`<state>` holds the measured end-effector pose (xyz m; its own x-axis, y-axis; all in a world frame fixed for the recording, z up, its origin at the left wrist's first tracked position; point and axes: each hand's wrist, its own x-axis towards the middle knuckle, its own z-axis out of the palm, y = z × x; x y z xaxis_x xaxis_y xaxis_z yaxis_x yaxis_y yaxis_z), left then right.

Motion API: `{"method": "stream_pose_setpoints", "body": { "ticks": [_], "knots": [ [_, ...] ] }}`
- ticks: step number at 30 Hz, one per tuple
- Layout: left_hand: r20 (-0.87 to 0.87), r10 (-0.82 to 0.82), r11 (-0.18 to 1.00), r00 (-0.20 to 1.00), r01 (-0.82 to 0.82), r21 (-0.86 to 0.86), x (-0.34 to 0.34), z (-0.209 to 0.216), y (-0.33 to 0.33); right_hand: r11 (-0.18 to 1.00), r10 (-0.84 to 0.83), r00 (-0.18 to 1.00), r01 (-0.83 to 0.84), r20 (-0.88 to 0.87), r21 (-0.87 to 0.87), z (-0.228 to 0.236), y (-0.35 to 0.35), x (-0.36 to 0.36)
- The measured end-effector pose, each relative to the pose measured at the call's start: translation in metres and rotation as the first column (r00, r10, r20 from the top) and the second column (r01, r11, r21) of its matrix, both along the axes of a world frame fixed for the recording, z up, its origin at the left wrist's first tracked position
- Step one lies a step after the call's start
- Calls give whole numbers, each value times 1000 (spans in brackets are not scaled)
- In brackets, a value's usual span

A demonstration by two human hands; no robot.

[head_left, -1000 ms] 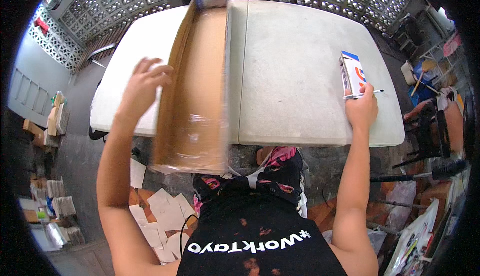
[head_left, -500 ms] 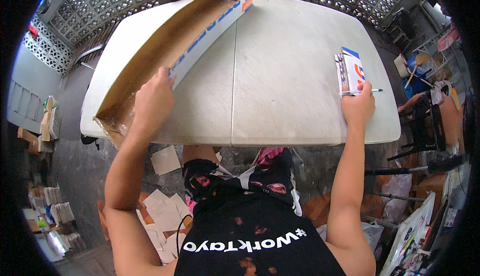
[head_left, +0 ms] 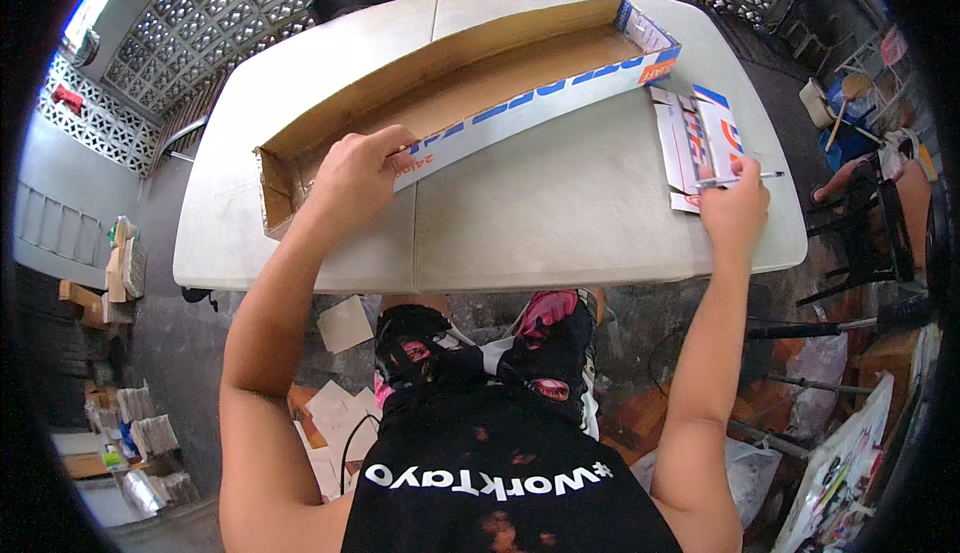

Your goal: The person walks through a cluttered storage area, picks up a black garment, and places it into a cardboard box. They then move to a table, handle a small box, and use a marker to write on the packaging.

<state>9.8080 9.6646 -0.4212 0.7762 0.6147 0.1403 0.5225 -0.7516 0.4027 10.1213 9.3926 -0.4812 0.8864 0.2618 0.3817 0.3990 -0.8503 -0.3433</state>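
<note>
A long, shallow cardboard box (head_left: 565,91), brown inside and white with blue and orange print outside, lies slantwise across the table with its open side up. My left hand (head_left: 355,178) is closed over its near wall, close to the left end. At the table's right side my right hand (head_left: 736,211) pinches a thin white pen (head_left: 770,174). The same hand holds the lower part of a white cardboard piece (head_left: 678,143) with blue and orange print. Its two panels spread apart, with a dark gap between them. My right fingertips are partly hidden.
The white folding table (head_left: 540,223) has a seam across it. Cardboard sheets (head_left: 345,325) lie on the floor near my legs. A black chair (head_left: 875,238) stands to the right of the table, and stacked cartons (head_left: 125,258) stand at the left.
The long box has swung clockwise, its far end moving right towards the white cardboard piece. My left hand moved right with it. The cardboard piece's panels have spread wider in my right hand.
</note>
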Motion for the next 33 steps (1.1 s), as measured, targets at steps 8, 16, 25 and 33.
{"method": "stream_pose_setpoints", "body": {
  "ticks": [8,16,25,33],
  "knots": [
    [60,-44,997,997,40,65,9,-20,27,994,68,982,-81,178,69,-35,-15,35],
    [607,54,975,793,-173,139,-58,10,40,987,37,950,-83,311,137,-25,-10,20],
    [413,-12,948,911,-121,294,-175,-46,50,981,112,893,-169,436,96,-26,-5,16],
    [407,-95,875,908,-119,469,-142,-62,65,988,143,915,-157,378,7,-26,-6,13]
  ]
}}
